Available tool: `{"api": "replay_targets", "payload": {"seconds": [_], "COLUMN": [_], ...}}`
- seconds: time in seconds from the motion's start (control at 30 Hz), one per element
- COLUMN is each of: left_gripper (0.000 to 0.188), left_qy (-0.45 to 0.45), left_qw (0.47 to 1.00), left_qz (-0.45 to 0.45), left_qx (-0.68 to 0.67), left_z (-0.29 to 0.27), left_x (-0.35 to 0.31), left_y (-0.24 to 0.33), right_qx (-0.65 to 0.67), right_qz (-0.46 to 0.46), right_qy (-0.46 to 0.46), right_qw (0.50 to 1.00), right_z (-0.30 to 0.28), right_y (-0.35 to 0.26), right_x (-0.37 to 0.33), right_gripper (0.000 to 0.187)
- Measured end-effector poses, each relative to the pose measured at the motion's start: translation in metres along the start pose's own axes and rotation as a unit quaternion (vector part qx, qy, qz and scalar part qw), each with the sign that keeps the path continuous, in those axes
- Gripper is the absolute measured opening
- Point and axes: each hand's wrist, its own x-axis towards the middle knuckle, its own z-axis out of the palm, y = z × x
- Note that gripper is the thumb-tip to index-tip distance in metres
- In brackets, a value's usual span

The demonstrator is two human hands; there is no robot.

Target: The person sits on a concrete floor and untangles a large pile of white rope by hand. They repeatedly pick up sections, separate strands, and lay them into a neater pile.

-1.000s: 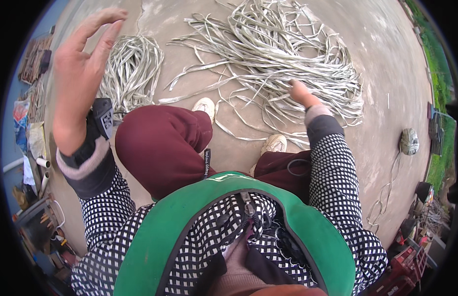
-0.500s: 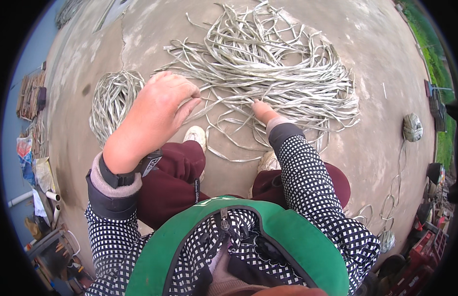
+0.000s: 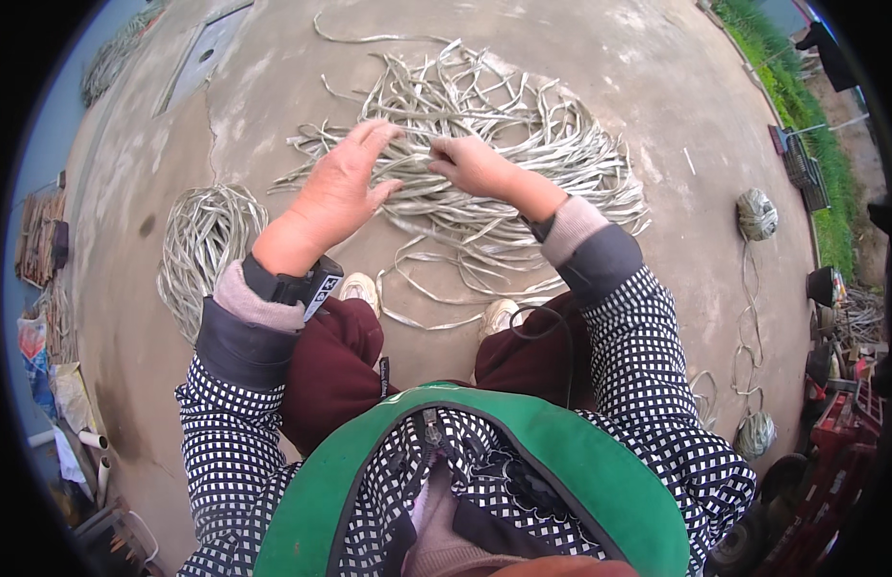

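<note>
Concrete ground (image 3: 600,87) fills most of what we see, grey and cracked, with a grass strip (image 3: 802,106) along its far right edge. On it, right ahead of our feet, sprawls the big loose heap of pale flat strips (image 3: 523,202), spread wide and tangled. To our left lies a smaller coiled bundle of strips (image 3: 201,245), well apart from the heap. Our left hand (image 3: 335,197) rests on the heap's near left part, fingers spread wide and flat, gripping nothing we can make out. Our right hand (image 3: 479,165) sits just beside it on the heap, fingers curled narrow around some strips. Two wound balls of cord (image 3: 756,213) lie off to the right, joined by a trailing line.
</note>
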Motion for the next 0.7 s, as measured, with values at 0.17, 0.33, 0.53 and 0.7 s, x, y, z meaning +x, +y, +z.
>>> {"api": "replay_targets", "payload": {"seconds": [0.17, 0.33, 0.53, 0.7], "left_gripper": [0.073, 0.052, 0.026, 0.024], "left_qy": [0.048, -0.035, -0.106, -0.004], "left_qw": [0.993, 0.987, 0.941, 0.853], "left_qz": [0.107, -0.008, 0.011, -0.066], "left_qx": [0.003, -0.157, -0.323, -0.518], "left_z": [0.003, 0.009, 0.003, 0.007], "left_x": [0.002, 0.004, 0.006, 0.01], "left_y": [0.006, 0.02, 0.02, 0.028], "right_qx": [0.079, 0.213, 0.267, 0.205], "right_qz": [-0.082, -0.097, -0.13, -0.09], "right_qy": [0.052, 0.099, 0.174, 0.149], "right_qw": [0.992, 0.967, 0.939, 0.963], "right_z": [-0.041, -0.045, -0.042, -0.017], "right_y": [-0.085, -0.123, -0.116, -0.094], "right_x": [-0.041, -0.059, -0.059, -0.051], "right_gripper": [0.015, 0.027, 0.05, 0.065]}}
